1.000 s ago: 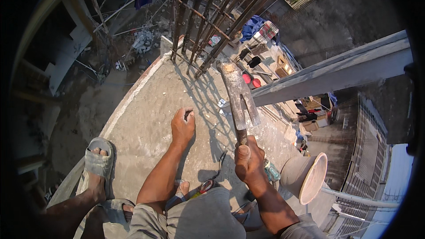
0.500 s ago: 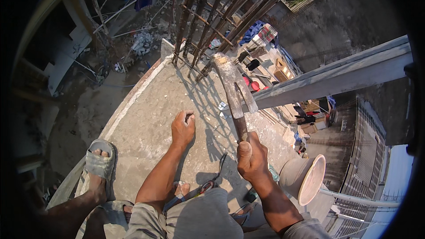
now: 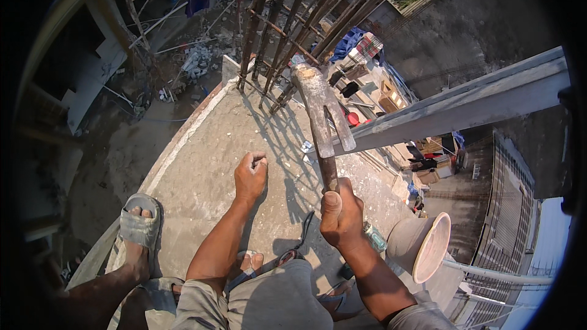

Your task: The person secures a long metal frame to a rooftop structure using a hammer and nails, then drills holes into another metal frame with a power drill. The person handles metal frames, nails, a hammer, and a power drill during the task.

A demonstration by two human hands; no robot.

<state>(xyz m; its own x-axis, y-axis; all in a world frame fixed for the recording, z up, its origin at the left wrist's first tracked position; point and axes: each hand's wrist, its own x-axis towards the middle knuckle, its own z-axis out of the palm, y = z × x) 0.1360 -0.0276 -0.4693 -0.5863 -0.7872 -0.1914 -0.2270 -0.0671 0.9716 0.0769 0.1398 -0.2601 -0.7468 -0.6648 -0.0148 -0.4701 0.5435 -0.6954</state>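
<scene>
My right hand [image 3: 342, 217] grips the handle of a claw hammer [image 3: 319, 107], its worn grey metal head held up in front of me, over the edge of a rough concrete slab [image 3: 189, 189]. My left hand [image 3: 251, 174] is low over the slab at centre, fingers curled closed; I cannot make out whether anything small is in them. Beyond both hands, upright rusty rebars [image 3: 281, 36] with cross ties stand at the slab's far corner, casting shadows. A dark cord [image 3: 306, 226] with a reel-like object [image 3: 286, 258] lies beside my lap, and a teal tool [image 3: 374, 238] is partly hidden by my right arm.
Another person's sandalled foot [image 3: 137, 226] is at the left. A pale bucket [image 3: 409, 244] stands on the right. A long grey beam [image 3: 452, 107] runs past the slab's right side. Drops to lower ground with rubble [image 3: 195, 61] and piled materials [image 3: 361, 55] surround the slab.
The hammer head has moved slightly up and to the left, still in my right hand. My left hand has hardly moved.
</scene>
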